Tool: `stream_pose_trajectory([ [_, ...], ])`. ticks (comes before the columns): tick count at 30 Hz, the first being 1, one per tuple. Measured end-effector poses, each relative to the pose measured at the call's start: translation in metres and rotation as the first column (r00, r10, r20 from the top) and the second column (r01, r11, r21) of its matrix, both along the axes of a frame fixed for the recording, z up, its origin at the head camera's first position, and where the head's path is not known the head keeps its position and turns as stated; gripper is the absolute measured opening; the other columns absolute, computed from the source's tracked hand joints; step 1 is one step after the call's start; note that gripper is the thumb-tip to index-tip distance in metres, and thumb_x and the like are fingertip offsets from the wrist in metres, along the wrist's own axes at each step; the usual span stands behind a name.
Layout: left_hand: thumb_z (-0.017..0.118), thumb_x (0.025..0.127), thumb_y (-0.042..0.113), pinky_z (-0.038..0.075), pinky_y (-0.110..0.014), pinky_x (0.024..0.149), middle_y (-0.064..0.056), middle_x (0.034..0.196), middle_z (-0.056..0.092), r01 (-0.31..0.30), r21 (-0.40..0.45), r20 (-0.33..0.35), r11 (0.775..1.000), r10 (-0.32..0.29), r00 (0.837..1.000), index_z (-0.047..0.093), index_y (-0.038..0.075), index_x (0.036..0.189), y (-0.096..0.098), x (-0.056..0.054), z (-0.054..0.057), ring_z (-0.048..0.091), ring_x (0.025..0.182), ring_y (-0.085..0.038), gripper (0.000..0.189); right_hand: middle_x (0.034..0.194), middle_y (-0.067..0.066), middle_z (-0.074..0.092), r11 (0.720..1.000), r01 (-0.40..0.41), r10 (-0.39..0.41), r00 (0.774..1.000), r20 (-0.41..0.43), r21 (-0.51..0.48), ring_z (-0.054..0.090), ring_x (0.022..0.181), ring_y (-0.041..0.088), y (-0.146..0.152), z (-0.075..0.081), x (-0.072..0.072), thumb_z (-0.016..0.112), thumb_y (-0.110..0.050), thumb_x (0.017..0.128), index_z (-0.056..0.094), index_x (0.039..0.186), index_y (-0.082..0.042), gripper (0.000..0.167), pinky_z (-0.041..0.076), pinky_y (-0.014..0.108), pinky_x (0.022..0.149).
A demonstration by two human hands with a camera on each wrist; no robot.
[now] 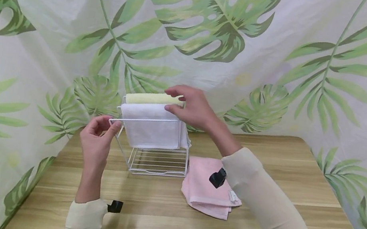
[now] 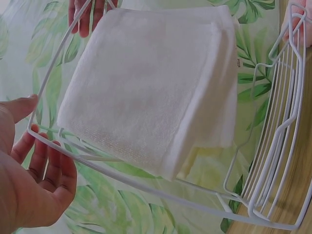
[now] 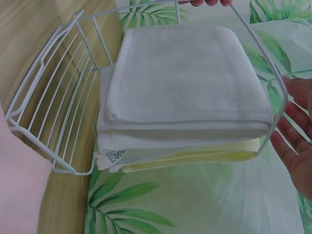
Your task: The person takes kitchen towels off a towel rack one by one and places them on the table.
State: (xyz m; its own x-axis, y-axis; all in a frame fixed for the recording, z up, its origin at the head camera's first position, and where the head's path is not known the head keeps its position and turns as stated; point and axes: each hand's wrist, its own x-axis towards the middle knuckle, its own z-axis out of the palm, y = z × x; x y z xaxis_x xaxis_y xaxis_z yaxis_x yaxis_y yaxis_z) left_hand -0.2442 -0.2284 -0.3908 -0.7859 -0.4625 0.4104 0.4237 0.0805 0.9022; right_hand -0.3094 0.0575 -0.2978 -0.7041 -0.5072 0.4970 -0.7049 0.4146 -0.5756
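Note:
A white wire towel rack (image 1: 157, 176) stands on the table, with a slatted shelf low down and rails above. A folded white towel (image 1: 152, 129) hangs over one rail, and a yellow towel (image 1: 151, 98) hangs behind it. My left hand (image 1: 98, 134) pinches the rack's front left corner between thumb and fingers. At the right end of the towels is my right hand (image 1: 193, 108), thumb and fingers apart, beside the rack's rail in the right wrist view. Whether it touches the rail or towel, I cannot tell. A tag (image 3: 116, 156) shows below the white towel's layers.
A folded pink towel (image 1: 203, 199) with a white label lies on the wooden table (image 1: 151, 222), right of the rack. Behind the table hangs a leaf-patterned cloth (image 1: 209, 70). A small black device (image 1: 218, 178) sits at the right wrist, another (image 1: 115, 206) at the left.

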Motion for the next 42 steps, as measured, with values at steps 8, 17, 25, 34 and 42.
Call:
stream_pose_trajectory([
  [8, 0.09, 0.086, 0.004, 0.054, -0.013, 0.066, 0.006, 0.084, 0.065, -0.025, -0.021, -0.021, 0.999, 0.025, 0.999, 0.071, -0.012, 0.108, 0.003, -0.002, 0.0, 0.059, 0.078, -0.011, 0.033, 0.14, 0.012, 0.072, 0.998, -0.022, 0.02, 0.999, 0.033, 0.055, 0.066, 0.131, 0.028, -0.013, 0.007, -0.007, 0.079, -0.014, 0.097, 0.07, 0.137, -0.005, 0.042, 0.057, 0.042, 0.111],
  [17, 0.091, 0.085, 0.004, 0.052, -0.014, 0.063, 0.007, 0.083, 0.069, -0.042, -0.022, -0.033, 0.999, 0.041, 0.999, 0.078, 0.001, 0.103, 0.002, -0.004, -0.003, 0.06, 0.076, -0.009, 0.022, 0.14, 0.009, 0.073, 0.987, -0.057, 0.049, 0.997, 0.058, 0.149, 0.067, 0.129, 0.024, -0.031, 0.008, -0.018, 0.08, -0.017, 0.097, 0.07, 0.139, -0.005, 0.045, 0.056, 0.045, 0.113],
  [25, 0.09, 0.086, 0.004, 0.056, -0.011, 0.065, 0.006, 0.084, 0.07, -0.014, -0.015, -0.046, 1.0, 0.013, 0.999, 0.072, -0.015, 0.109, 0.004, -0.002, -0.005, 0.062, 0.076, -0.009, 0.035, 0.137, 0.005, 0.074, 0.972, -0.075, 0.051, 0.993, 0.111, 0.222, 0.07, 0.125, 0.02, -0.042, 0.001, -0.024, 0.08, -0.022, 0.099, 0.071, 0.136, -0.01, 0.04, 0.057, 0.039, 0.111],
  [34, 0.092, 0.084, 0.002, 0.053, -0.011, 0.061, 0.009, 0.082, 0.075, -0.035, -0.027, -0.083, 0.999, 0.033, 0.996, 0.078, -0.012, 0.108, 0.002, -0.003, -0.005, 0.063, 0.072, -0.007, 0.031, 0.133, 0.002, 0.077, 0.957, -0.076, 0.057, 0.996, 0.074, 0.279, 0.073, 0.122, 0.018, -0.046, 0.002, -0.026, 0.081, -0.022, 0.098, 0.074, 0.133, -0.011, 0.038, 0.056, 0.03, 0.109],
  [42, 0.093, 0.081, 0.0, 0.056, -0.011, 0.061, 0.006, 0.08, 0.075, -0.033, 0.022, -0.091, 0.999, 0.035, 0.995, 0.079, -0.012, 0.105, 0.002, -0.005, -0.001, 0.063, 0.069, -0.006, 0.031, 0.134, 0.004, 0.077, 0.942, -0.068, 0.05, 0.997, 0.063, 0.327, 0.072, 0.126, 0.017, -0.048, 0.004, -0.027, 0.08, -0.025, 0.099, 0.072, 0.138, -0.011, 0.043, 0.054, 0.029, 0.111],
])
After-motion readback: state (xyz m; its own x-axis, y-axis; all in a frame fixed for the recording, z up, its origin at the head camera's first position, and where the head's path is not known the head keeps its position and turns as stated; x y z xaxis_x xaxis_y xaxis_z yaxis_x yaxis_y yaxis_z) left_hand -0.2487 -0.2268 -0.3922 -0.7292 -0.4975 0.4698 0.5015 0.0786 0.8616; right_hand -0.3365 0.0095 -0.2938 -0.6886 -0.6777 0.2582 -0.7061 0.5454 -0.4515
